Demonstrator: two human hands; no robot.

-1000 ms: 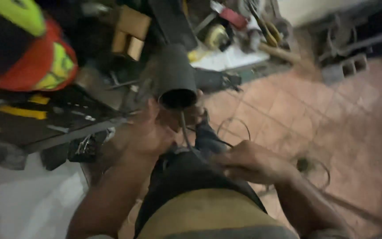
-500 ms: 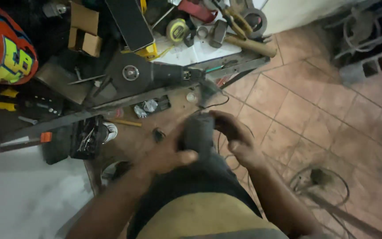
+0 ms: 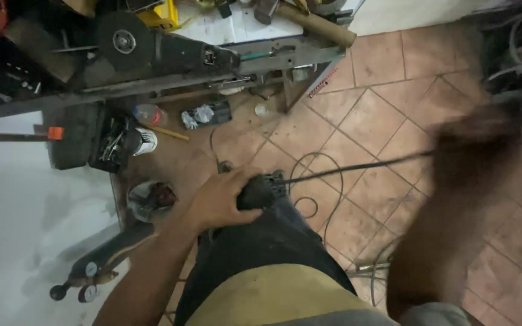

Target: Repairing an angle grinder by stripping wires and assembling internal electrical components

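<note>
My left hand [image 3: 222,202] grips a dark, stubby cylindrical tool [image 3: 263,188] that rests on my knee, over dark trousers. A thin black cord [image 3: 357,166] runs taut from the tool's end out to the right. It ends at my right hand [image 3: 478,145], which is raised, far out to the right and heavily blurred. That hand looks closed around the cord's far end, though the blur hides the fingers.
A cluttered metal workbench [image 3: 285,57] with a grinder disc [image 3: 123,41] and a cardboard tube [image 3: 321,27] spans the top. Below it are a black toolbox [image 3: 74,136], a white can [image 3: 146,142] and a bowl [image 3: 149,200]. Loose cables [image 3: 318,208] lie on the tiled floor.
My right hand has swung from the tool out to the right, drawing the cord taut. My left hand stays on the tool at my knee. The view has shifted.
</note>
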